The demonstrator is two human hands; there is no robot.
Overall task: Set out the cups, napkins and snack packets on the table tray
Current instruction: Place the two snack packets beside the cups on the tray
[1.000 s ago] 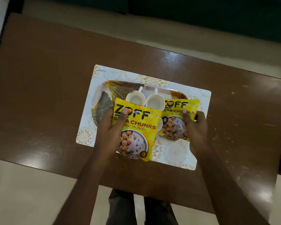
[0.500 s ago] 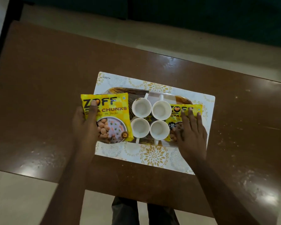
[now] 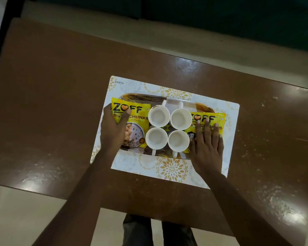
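Left hand (image 3: pixel 114 128) pinching the yellow printed snack packet (image 3: pixel 132 121), thumb on its face, at the left end of the oval brown patterned tray (image 3: pixel 146 97). Right hand (image 3: pixel 205 144) flat, fingers (image 3: pixel 215 132) spread, pressing a second yellow snack packet (image 3: pixel 206 121) at the right end. Between them four white ceramic cups (image 3: pixel 167 129), touching, hemming both packets. No napkins visible. White floral placemat (image 3: pixel 172 169) beneath, on the brown wooden table (image 3: pixel 52 103).

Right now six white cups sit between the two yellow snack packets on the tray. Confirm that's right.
Not right: the head view shows four white cups, in two rows of two, not six. They do sit between the two yellow snack packets on the tray.
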